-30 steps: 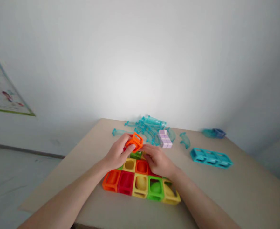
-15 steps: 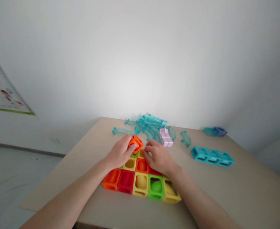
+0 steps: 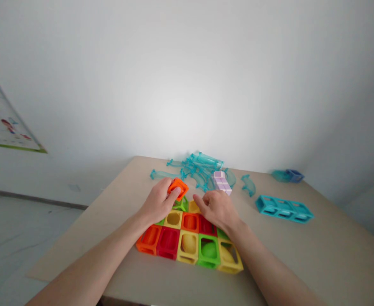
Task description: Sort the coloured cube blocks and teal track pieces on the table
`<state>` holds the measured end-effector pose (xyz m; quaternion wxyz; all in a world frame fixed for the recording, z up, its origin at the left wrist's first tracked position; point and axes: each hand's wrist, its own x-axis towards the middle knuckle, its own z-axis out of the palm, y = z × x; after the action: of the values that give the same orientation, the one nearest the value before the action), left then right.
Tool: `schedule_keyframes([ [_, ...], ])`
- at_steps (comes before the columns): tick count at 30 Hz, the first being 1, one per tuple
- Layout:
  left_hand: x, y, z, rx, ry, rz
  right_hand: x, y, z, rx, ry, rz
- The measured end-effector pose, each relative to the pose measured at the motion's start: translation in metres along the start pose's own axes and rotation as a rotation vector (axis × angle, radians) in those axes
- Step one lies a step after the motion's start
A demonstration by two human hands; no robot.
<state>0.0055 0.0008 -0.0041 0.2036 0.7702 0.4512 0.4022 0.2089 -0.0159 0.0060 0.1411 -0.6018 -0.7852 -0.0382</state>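
Observation:
An orange open-sided cube block is pinched between the thumb and fingers of my left hand, above the far left of a grid of joined cube blocks. The grid is yellow, red, orange and green, with rounded shapes inside several cubes. Just below the held cube, a green cube block looks tilted; whether the two are joined I cannot tell. My right hand is closed over the grid's far right part, its thumb by a yellow cube block. Its other fingers curl out of sight on the far side.
Behind the grid lies a pile of clear teal curved pieces, with a lilac-and-white block in front. A row of joined teal cubes lies to the right. A dark blue cube sits at the back right corner, near the wall.
My left hand has moved slightly left with the orange cube, uncovering more of the green cube below. My right hand has turned, its thumb now stretched over the far edge of the grid.

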Motion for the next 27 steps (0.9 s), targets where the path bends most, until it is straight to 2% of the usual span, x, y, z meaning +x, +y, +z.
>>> schedule_keyframes([
  [6,0.0,0.002,-0.003,0.09,0.004,0.106,0.006,0.009,0.0,-0.081,-0.192,0.189],
  [8,0.0,0.003,-0.004,0.098,0.014,0.123,0.006,0.011,-0.002,-0.057,-0.201,0.231],
  [10,-0.001,0.004,-0.005,0.102,0.018,0.14,0.005,0.011,-0.004,-0.01,-0.143,0.238],
  [12,-0.001,0.005,-0.005,0.106,0.012,0.161,0.003,0.009,-0.006,0.063,-0.031,0.154],
  [15,-0.001,0.005,-0.006,0.114,0.006,0.174,-0.003,0.002,-0.01,0.213,0.091,-0.148],
  [18,-0.002,0.005,-0.006,0.119,0.006,0.168,-0.007,-0.008,-0.013,0.319,0.026,-0.382],
  [22,-0.001,0.004,-0.005,0.12,0.005,0.156,-0.007,-0.012,-0.012,0.373,-0.119,-0.463],
  [27,-0.001,0.004,-0.004,0.113,-0.003,0.123,-0.002,-0.007,-0.008,0.426,-0.16,-0.468],
])
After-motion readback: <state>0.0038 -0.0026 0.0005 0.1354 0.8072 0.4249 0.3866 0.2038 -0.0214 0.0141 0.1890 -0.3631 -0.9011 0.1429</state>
